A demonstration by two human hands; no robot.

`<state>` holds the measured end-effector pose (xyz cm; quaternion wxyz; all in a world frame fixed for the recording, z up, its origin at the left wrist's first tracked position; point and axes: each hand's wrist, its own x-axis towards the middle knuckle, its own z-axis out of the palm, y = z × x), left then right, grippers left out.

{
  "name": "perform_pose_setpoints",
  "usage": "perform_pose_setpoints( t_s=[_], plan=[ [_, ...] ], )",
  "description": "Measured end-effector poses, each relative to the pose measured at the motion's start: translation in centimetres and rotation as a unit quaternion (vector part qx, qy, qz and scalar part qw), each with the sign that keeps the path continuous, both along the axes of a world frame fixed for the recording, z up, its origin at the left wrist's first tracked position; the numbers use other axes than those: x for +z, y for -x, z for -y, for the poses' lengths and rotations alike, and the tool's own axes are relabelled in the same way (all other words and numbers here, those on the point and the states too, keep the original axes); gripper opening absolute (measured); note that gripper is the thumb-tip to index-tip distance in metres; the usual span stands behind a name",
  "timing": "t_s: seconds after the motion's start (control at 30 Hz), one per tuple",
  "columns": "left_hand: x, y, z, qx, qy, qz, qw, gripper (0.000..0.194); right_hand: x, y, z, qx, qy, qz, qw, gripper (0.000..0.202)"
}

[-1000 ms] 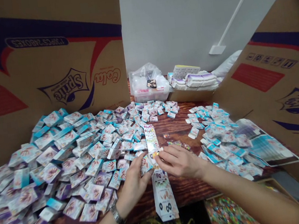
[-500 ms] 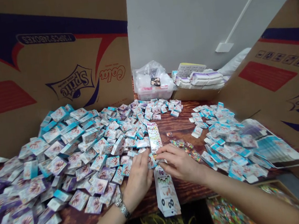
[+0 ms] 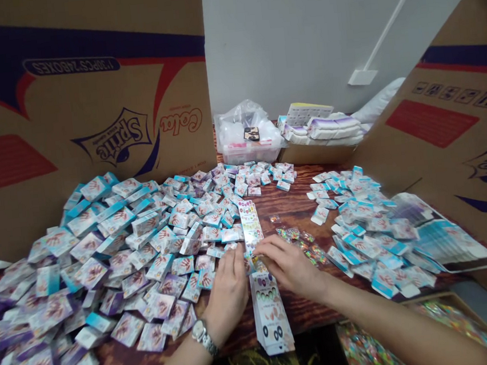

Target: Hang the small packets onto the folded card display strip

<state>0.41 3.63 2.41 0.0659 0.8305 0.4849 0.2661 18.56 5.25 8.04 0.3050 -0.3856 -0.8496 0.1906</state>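
Observation:
My left hand (image 3: 228, 284), with a metal watch at the wrist, is closed with its fingers together at the edge of a small blue-edged box (image 3: 248, 264). My right hand (image 3: 293, 266) pinches at the same box from the right; a small shiny piece shows under its fingers, too covered to name surely. Beyond both hands lies a strip of printed cards (image 3: 251, 222) with rows of coloured nail shapes. A second stack of printed cards (image 3: 271, 317) lies nearer me, over the table's front edge. Small shiny packets (image 3: 305, 244) lie right of my right hand.
Filled small boxes (image 3: 121, 251) are heaped on the left. Flatter cartons (image 3: 369, 239) lie piled at the right. Big cardboard boxes (image 3: 134, 118) wall both sides. A plastic tub (image 3: 251, 154) and a low carton (image 3: 318, 153) stand at the back. Below right, a box holds shiny packets (image 3: 371, 345).
My left hand has shifted slightly down, its fingers now straighter and closer together. My right fingers have moved slightly over the small box. The whole view has shifted a little.

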Motion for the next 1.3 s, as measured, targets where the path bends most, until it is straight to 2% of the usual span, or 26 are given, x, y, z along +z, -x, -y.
perform_pose_setpoints(
  t_s=[0.1,0.17,0.23,0.3,0.37,0.43,0.53,0.6,0.67,0.73,0.8,0.9,1.07,1.17,1.23,1.3],
  plan=[
    [0.0,-0.1,0.0,-0.006,0.014,0.012,1.0,0.065,-0.3,-0.2,-0.1,-0.017,0.064,-0.043,0.997,0.031],
    [0.1,-0.2,0.1,-0.013,0.036,0.028,0.999,0.064,-1.0,-0.2,-0.4,-0.053,0.129,-0.088,0.986,0.026],
    [0.1,-0.2,0.1,-0.013,0.056,0.036,0.998,0.064,-1.9,-0.1,-0.8,-0.094,0.224,-0.158,0.957,0.023],
    [0.1,-0.3,0.2,-0.007,0.063,0.036,0.997,0.064,-2.7,0.2,-1.0,-0.119,0.308,-0.235,0.914,0.024],
    [0.0,-0.4,0.2,-0.001,0.058,0.033,0.998,0.063,-3.0,0.6,-1.0,-0.127,0.344,-0.282,0.886,0.026],
    [0.1,-0.4,0.2,-0.001,0.052,0.029,0.998,0.064,-2.9,1.1,-0.9,-0.128,0.343,-0.289,0.884,0.025],
    [0.3,-0.4,0.1,-0.008,0.049,0.037,0.998,0.064,-2.2,1.4,-0.3,-0.11,0.306,-0.24,0.915,0.02],
    [0.4,-0.4,0.0,-0.015,0.053,0.051,0.997,0.063,-1.6,1.4,0.2,-0.084,0.246,-0.172,0.95,0.015],
    [0.6,-0.3,0.0,-0.015,0.064,0.07,0.995,0.064,-1.2,1.1,0.6,-0.049,0.152,-0.091,0.983,0.014],
    [0.9,-0.2,0.0,-0.012,0.085,0.093,0.992,0.066,-0.8,0.8,0.9,-0.022,0.062,-0.024,0.998,0.018],
    [1.2,-0.2,0.1,-0.015,0.112,0.115,0.987,0.066,-0.5,0.5,0.9,-0.012,0.02,0.014,1.0,0.02],
    [1.6,-0.3,0.2,-0.027,0.137,0.143,0.98,0.062,0.1,0.2,0.5,-0.013,0.021,0.016,1.0,0.02],
    [1.7,-0.4,0.5,-0.062,0.131,0.18,0.973,0.056,0.3,0.5,0.2,-0.026,0.077,-0.059,0.995,0.009],
    [1.5,-0.4,0.6,-0.064,0.122,0.18,0.974,0.054,-0.4,1.0,0.5,-0.082,0.08,-0.097,0.989,0.019],
    [1.3,-0.3,0.6,-0.064,0.11,0.172,0.977,0.053,-1.1,1.3,0.9,-0.132,0.121,-0.139,0.974,0.034],
    [1.3,-0.3,0.5,-0.069,0.09,0.163,0.98,0.052,-1.5,1.7,1.4,-0.155,0.176,-0.191,0.953,0.033]
  ],
)
